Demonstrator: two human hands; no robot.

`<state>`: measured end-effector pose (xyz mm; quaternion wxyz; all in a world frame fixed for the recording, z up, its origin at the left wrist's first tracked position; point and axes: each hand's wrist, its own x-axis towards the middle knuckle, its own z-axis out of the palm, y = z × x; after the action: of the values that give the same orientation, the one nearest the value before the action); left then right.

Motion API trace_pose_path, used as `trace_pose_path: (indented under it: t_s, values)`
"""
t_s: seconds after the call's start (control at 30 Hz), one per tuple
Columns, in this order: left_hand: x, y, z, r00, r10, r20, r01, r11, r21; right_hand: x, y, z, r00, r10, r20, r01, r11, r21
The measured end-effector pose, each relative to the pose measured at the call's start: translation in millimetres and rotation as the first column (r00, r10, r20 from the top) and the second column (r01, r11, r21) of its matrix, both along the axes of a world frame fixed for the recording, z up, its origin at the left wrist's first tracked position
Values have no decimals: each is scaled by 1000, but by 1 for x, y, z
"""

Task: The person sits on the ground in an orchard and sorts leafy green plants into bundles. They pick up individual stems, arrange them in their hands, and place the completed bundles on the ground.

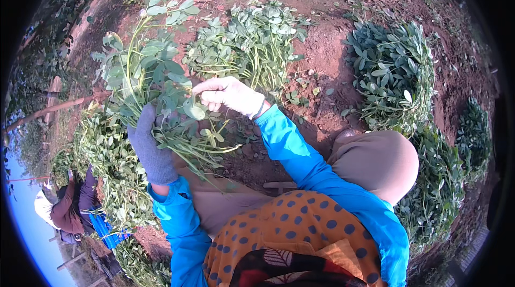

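My left hand [153, 150], in a grey knit glove, grips a bunch of leafy green plants [141, 74] by the stems; the leaves rise towards the top left and cut stem ends stick out to the lower right. In a pale glove, my right hand [231, 94] is at the right side of the bunch, its fingertips at a small leaf with yellowed parts. Whether they pinch that leaf is hard to tell. Just beyond my right hand a pile of similar plants [257, 46] lies on the reddish soil.
More piles of cut plants lie at the right [392, 74] and along the left [116, 166]. Another person [68, 210] in a white head covering bends at the far left, beside a blue plastic object [105, 228]. A wooden pole [56, 107] slants at the left.
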<state>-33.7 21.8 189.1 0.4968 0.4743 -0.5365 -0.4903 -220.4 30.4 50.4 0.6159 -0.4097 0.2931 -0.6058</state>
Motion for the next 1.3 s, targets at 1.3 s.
trace_pose_path:
  t_s: [1.3]
  values:
    - [-18, -13, 4, 998, -69, -9, 70, 993, 96, -72, -8, -71, 806, -472, 358, 372, 874, 314]
